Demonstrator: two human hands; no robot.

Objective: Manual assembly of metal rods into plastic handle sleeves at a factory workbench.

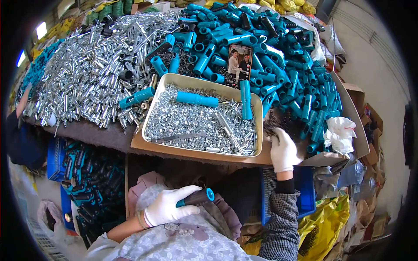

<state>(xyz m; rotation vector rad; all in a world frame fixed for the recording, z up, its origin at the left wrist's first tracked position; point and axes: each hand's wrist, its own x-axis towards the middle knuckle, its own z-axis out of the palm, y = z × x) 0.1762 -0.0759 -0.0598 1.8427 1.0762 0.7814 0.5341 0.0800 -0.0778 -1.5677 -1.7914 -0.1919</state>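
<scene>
My left hand [170, 206], in a white glove, is closed round a short tubular handle [197, 197], black with teal ends. It holds the handle over my lap, and the hollow teal end faces right. My right hand [284, 152], gloved too, is at the table edge with its fingers curled down at a pile of dark coil springs [281, 119]. Whether a spring is between its fingertips is hidden. Left of it stands a cream tray [260, 135] of small metal parts. On the tray lie teal tubes [197, 99], a metal rod [228, 130] and tweezers [179, 137].
Metal sleeves [87, 78] heap at the left, teal plastic tubes [300, 82] at the right. A phone [239, 65] leans among the tubes. Below the table are a bin of black-and-teal handles [93, 182] and a blue crate [308, 191]. Another person's arm [23, 102] reaches in at far left.
</scene>
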